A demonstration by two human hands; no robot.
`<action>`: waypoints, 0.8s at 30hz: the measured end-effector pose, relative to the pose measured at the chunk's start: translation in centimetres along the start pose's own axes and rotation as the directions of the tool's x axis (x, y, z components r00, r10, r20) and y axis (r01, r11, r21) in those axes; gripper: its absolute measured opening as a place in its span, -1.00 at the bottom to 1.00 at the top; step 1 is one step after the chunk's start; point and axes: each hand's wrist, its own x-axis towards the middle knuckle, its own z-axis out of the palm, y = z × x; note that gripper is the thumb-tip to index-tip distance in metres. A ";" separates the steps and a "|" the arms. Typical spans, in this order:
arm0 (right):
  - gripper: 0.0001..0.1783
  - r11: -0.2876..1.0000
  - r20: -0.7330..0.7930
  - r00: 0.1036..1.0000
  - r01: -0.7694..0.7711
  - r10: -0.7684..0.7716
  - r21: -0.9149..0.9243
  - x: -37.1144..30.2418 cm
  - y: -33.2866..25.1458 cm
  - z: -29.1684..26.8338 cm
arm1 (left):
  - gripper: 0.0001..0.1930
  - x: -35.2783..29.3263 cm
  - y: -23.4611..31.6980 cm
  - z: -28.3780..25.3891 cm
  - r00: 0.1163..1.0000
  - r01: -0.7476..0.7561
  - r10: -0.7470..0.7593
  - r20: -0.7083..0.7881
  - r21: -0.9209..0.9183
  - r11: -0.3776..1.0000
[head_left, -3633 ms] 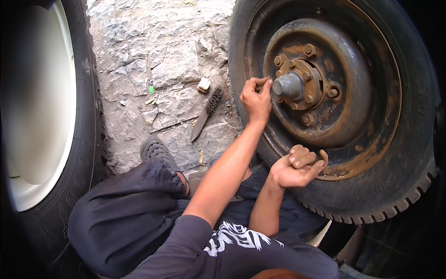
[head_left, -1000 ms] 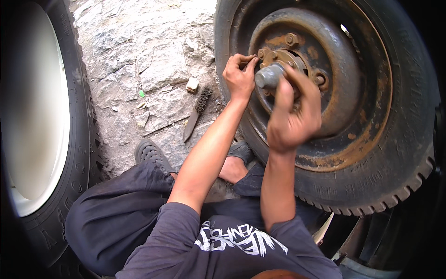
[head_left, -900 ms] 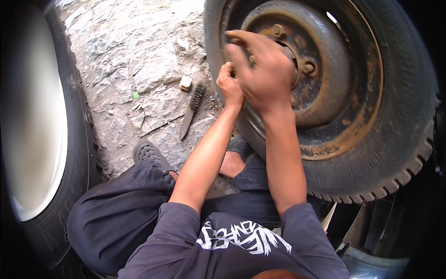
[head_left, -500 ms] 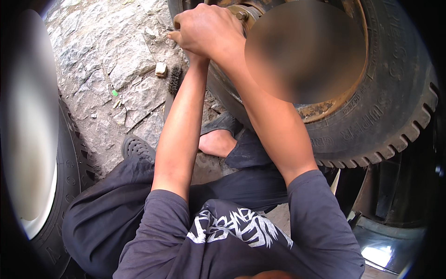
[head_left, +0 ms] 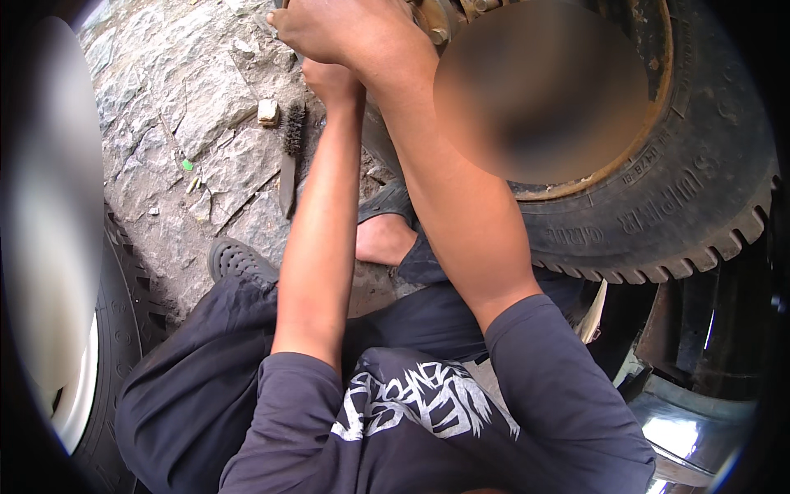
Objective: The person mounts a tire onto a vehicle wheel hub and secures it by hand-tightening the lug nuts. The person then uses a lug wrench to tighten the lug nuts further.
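Note:
My right hand [head_left: 337, 31] is closed in a fist at the top of the view, its upper part cut off by the edge. Just below it is my left hand [head_left: 331, 82], fingers curled in and partly covered by the right wrist. Whatever the two hands grip is hidden. They are at the left side of a large black tyre [head_left: 601, 222] with a rusty rim [head_left: 568, 189]. A worn metal hub part [head_left: 434, 20] shows beside the right hand. A blurred patch masks the middle of the wheel.
On the rough stone ground lie a wire brush [head_left: 292, 136], a small pale block [head_left: 267, 112] and a green scrap [head_left: 188, 165]. Another tyre [head_left: 115, 354] with a white rim [head_left: 82, 399] stands at the left. A shiny metal part [head_left: 683, 436] sits at the lower right.
Both closed hands have moved up and a little left, the right one now partly out of view. The left hand shows more below the right. More of the brush's handle is visible.

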 end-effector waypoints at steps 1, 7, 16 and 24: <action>-0.69 0.999 -0.007 1.000 -0.025 0.025 0.032 0.0 -0.1 -0.1 | -0.77 1.6 0.0 0.2 1.000 -0.017 0.017 0.007 -0.021 1.000; -0.83 0.888 -0.576 0.813 0.326 -0.087 0.326 -3.3 0.1 0.8 | -0.82 0.0 -2.2 -0.4 0.997 -0.074 0.074 0.001 -0.118 0.990; -0.81 0.961 -0.634 0.730 0.267 -0.254 -0.078 -6.5 3.3 0.1 | -0.83 -3.8 3.9 -1.7 0.968 0.242 -0.250 0.007 -0.289 0.926; -0.81 0.973 -0.648 0.727 0.137 -0.227 -0.187 -6.5 2.5 0.9 | -0.82 3.1 4.7 -1.0 0.990 0.071 -0.105 -0.091 -0.318 0.945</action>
